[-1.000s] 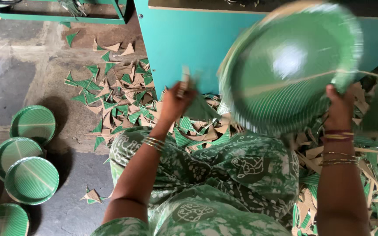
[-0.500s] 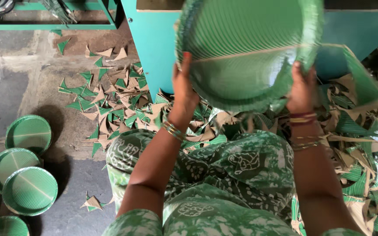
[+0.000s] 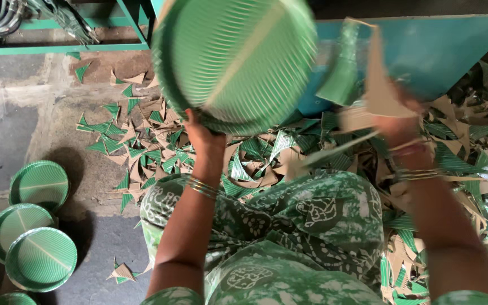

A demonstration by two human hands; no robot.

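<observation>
My left hand [image 3: 203, 135] grips the lower rim of a round green striped paper plate [image 3: 235, 62], held up and tilted in front of me. My right hand [image 3: 397, 121] is blurred with motion and holds a strip of green and brown paper trim [image 3: 362, 79], apart from the plate's right edge. Both wrists wear thin bangles. My knees, in green patterned cloth, fill the bottom middle.
Green and brown paper offcuts [image 3: 142, 141] litter the floor ahead and pile up on the right [image 3: 481, 169]. Several finished green plates [image 3: 39, 257] lie on the floor at lower left. A teal machine panel [image 3: 436, 45] stands ahead, with a green metal frame [image 3: 57, 45] at upper left.
The plate has shifted left and my right hand has come off its rim, pulling a strip of trim away to the right. My left hand stays on the plate's lower edge.
</observation>
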